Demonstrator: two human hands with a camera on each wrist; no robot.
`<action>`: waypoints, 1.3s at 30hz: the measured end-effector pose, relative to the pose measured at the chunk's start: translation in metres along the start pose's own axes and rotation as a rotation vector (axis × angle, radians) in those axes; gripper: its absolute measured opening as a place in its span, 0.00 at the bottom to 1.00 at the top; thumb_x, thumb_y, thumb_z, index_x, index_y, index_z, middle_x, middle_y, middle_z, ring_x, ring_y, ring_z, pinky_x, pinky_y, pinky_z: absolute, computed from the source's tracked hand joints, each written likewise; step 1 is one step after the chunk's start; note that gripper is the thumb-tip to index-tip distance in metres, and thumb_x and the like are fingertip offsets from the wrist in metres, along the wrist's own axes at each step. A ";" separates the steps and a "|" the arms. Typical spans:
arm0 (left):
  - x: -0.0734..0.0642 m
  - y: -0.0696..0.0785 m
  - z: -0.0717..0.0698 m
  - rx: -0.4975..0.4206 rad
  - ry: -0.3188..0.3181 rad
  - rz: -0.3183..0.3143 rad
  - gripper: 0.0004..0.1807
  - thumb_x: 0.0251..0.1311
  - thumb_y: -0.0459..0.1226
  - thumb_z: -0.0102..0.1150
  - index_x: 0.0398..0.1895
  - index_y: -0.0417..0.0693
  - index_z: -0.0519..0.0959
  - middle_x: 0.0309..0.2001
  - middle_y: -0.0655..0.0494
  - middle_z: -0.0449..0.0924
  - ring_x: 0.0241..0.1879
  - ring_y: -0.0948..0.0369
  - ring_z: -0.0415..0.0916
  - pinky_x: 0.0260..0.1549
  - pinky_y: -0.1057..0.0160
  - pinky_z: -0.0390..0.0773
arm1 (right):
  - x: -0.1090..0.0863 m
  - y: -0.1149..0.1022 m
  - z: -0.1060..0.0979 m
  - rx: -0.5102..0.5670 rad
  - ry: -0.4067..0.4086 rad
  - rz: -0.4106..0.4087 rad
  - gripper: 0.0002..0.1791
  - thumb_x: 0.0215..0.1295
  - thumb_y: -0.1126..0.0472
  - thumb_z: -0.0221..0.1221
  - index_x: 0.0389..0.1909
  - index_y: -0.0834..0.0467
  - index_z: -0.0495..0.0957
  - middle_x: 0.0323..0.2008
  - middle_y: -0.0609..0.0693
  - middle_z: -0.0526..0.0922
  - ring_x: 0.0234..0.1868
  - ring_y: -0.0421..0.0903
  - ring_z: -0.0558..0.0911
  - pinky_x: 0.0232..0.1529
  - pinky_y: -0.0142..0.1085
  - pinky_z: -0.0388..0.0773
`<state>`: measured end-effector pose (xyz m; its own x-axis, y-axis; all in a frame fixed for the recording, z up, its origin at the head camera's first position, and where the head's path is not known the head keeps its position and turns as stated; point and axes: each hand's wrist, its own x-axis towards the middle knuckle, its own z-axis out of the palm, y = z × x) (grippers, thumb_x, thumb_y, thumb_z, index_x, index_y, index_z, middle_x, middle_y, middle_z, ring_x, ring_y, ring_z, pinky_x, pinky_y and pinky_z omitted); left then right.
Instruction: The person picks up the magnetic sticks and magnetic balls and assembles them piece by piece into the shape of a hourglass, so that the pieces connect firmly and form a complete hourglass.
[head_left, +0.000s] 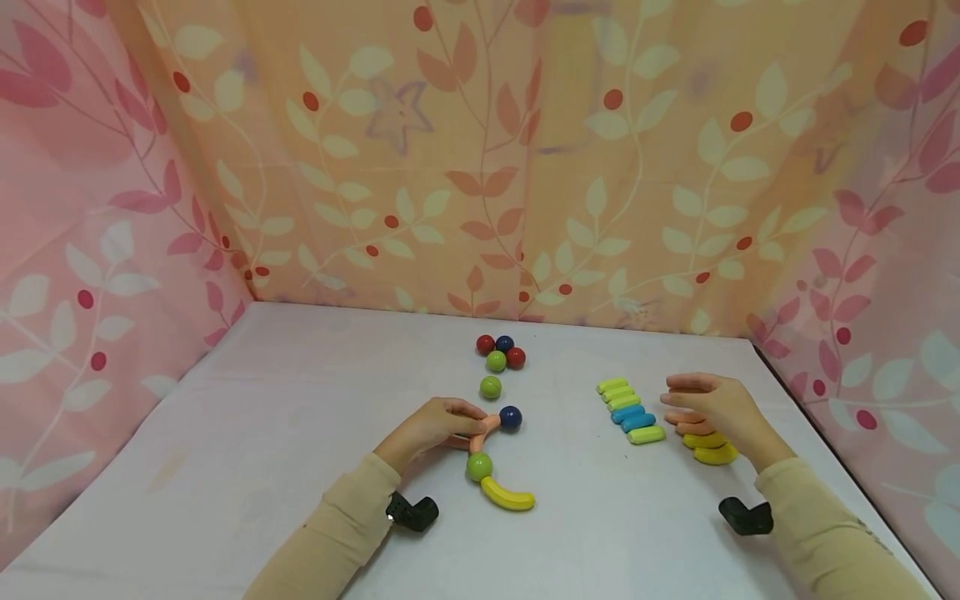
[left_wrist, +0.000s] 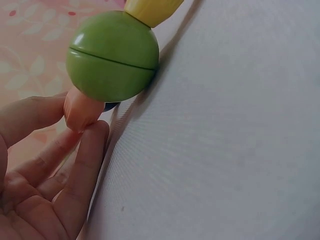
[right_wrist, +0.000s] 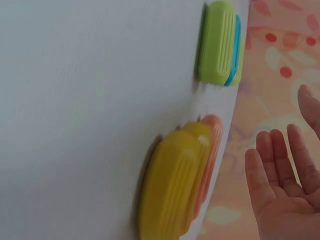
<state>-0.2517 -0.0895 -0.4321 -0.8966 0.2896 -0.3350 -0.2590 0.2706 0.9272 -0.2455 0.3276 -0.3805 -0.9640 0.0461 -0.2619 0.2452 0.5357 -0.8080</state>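
Observation:
My left hand (head_left: 435, 425) pinches an orange curved piece (left_wrist: 82, 111) between thumb and fingers. That piece joins a green ball (head_left: 479, 467) at one end and a dark blue ball (head_left: 511, 417) at the other. From the green ball a yellow curved piece (head_left: 508, 496) extends. Over the right side, my right hand (head_left: 723, 408) hovers with its fingers extended, holding nothing. Below and beside it lie loose orange curved pieces (head_left: 694, 428) and yellow curved pieces (head_left: 716, 454), partly covered by the hand in the head view.
Short straight green sticks (head_left: 647, 435) and blue sticks (head_left: 627, 413) lie in a row left of my right hand. A loose green ball (head_left: 491, 387) sits beyond the joined pieces. Behind it cluster red balls (head_left: 485, 344), a blue one and another green one. Patterned cloth borders the white table (head_left: 262, 400).

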 end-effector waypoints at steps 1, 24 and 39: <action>0.000 0.000 0.000 0.003 0.003 -0.002 0.17 0.59 0.37 0.69 0.50 0.41 0.83 0.50 0.48 0.83 0.40 0.60 0.80 0.47 0.61 0.85 | 0.001 0.002 -0.002 -0.018 0.003 0.004 0.43 0.63 0.38 0.62 0.70 0.61 0.65 0.68 0.66 0.70 0.51 0.51 0.86 0.53 0.41 0.83; 0.000 0.000 0.001 0.005 0.011 -0.005 0.16 0.59 0.36 0.68 0.50 0.41 0.83 0.50 0.48 0.82 0.39 0.60 0.80 0.44 0.61 0.86 | 0.022 0.032 -0.027 -0.090 -0.038 0.166 0.41 0.62 0.37 0.63 0.70 0.55 0.68 0.74 0.66 0.58 0.70 0.67 0.57 0.61 0.61 0.62; -0.002 -0.002 0.000 -0.015 -0.014 0.023 0.18 0.59 0.37 0.69 0.51 0.39 0.82 0.49 0.49 0.83 0.40 0.61 0.80 0.48 0.60 0.84 | 0.030 0.045 -0.029 -0.160 -0.078 0.081 0.30 0.69 0.45 0.57 0.63 0.61 0.75 0.68 0.70 0.66 0.61 0.63 0.67 0.55 0.47 0.69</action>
<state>-0.2499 -0.0907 -0.4330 -0.8972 0.3083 -0.3161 -0.2441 0.2502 0.9369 -0.2669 0.3775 -0.4091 -0.9294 0.0323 -0.3677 0.2959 0.6607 -0.6899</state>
